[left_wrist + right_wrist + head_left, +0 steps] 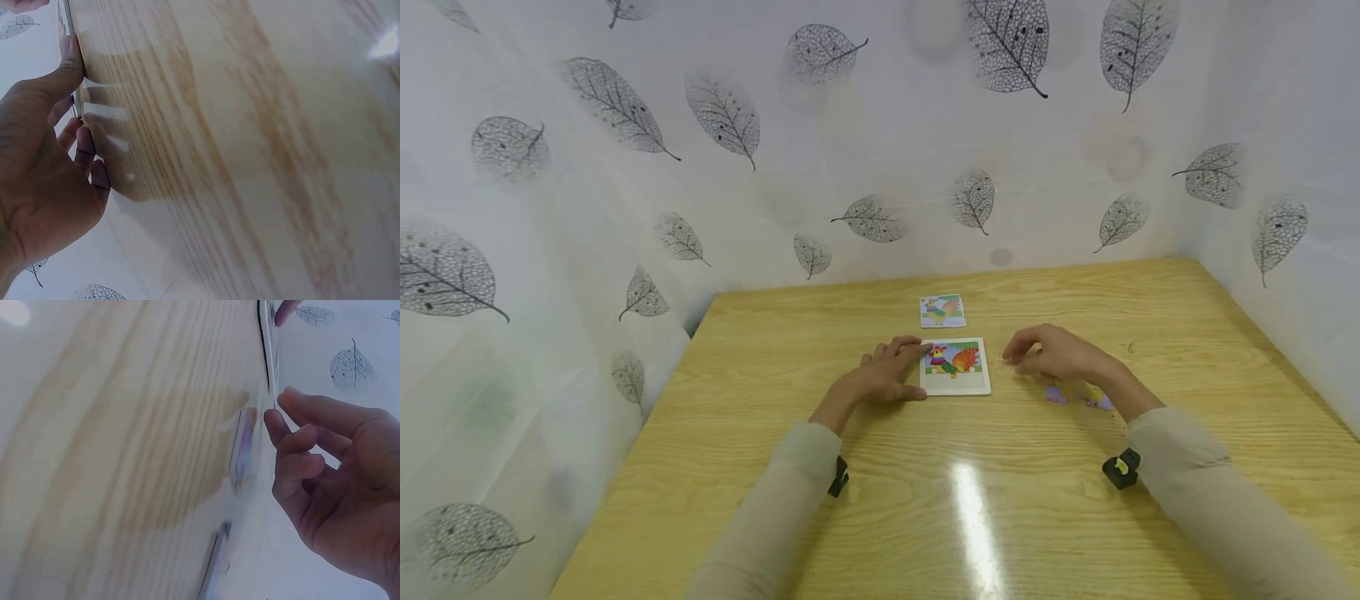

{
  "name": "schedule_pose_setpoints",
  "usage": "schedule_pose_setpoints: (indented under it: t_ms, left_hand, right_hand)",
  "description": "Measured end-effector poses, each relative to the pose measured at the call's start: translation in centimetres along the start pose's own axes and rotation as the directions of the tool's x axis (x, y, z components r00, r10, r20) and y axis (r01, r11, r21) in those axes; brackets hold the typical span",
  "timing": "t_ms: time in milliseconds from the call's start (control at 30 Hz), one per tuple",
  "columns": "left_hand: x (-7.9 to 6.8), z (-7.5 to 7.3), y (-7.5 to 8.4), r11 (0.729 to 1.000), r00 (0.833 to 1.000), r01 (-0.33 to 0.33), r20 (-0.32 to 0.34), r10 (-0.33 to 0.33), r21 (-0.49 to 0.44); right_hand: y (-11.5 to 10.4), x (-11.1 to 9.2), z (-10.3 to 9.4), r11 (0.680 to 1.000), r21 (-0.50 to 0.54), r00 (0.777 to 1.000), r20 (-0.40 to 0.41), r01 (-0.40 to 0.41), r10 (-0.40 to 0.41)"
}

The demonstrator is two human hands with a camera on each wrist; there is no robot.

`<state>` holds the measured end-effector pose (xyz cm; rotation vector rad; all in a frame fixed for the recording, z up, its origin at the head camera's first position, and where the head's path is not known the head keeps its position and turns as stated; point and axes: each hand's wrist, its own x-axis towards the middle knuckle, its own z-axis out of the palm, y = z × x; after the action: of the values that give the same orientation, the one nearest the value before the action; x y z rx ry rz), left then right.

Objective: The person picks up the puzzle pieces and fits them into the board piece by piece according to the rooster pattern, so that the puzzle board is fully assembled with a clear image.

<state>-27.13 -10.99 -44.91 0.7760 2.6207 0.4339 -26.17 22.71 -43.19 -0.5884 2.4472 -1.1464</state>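
A white-framed rooster jigsaw board [955, 390] lies on the table, its picture filled in the upper part and pale along the bottom. My left hand [883, 375] holds the board's left side, thumb at the lower left corner and index finger over the upper left. To the right of the board, my right hand [1060, 354] hovers with thumb and index finger brought close together. They pinch a small pale puzzle piece [1002, 358], seen almost edge-on; its print is hidden. In the right wrist view, the other fingers [297, 465] are curled in.
Loose purple puzzle pieces [1056, 394] lie below the right hand, some partly behind the wrist. A square rooster picture card [942, 311] lies just beyond the board. The wooden table [737, 517] meets a leaf-printed curtain [880, 142] at its back and sides.
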Motion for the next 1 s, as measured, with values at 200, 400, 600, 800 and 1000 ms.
schedule_pose_setpoints:
  t_ms: [200,400,600,800,1000]
  left_hand:
    - [0.1,0.1,0.0,1.000,1.000,0.004,-0.002,-0.004,0.007]
    - [0.1,0.1,-0.1,1.000,1.000,-0.002,0.000,0.002,-0.003]
    - [0.3,0.2,-0.3,1.000,1.000,0.000,0.004,0.000,-0.006]
    - [0.2,0.2,-0.2,1.000,1.000,0.003,0.007,-0.003,-0.004]
    - [0.1,0.1,0.1,1.000,1.000,0.007,0.001,-0.007,0.024]
  right_hand:
    - [1.1,-1.9,-1.1,1.000,0.009,0.999,0.040,-0.018,0.018]
    - [1.8,-3.7,-2.0,0.999,-0.036,0.998,0.061,0.003,-0.001]
    - [2.3,-4.7,-2.1,1.000,0.017,0.992,0.123,0.012,-0.014]
    - [2.6,-4.8,-2.0,0.999,0.017,0.989,0.140,0.040,-0.042]
    - [2.8,-4.7,-2.0,0.995,-0.065,0.994,0.080,0.076,-0.071]
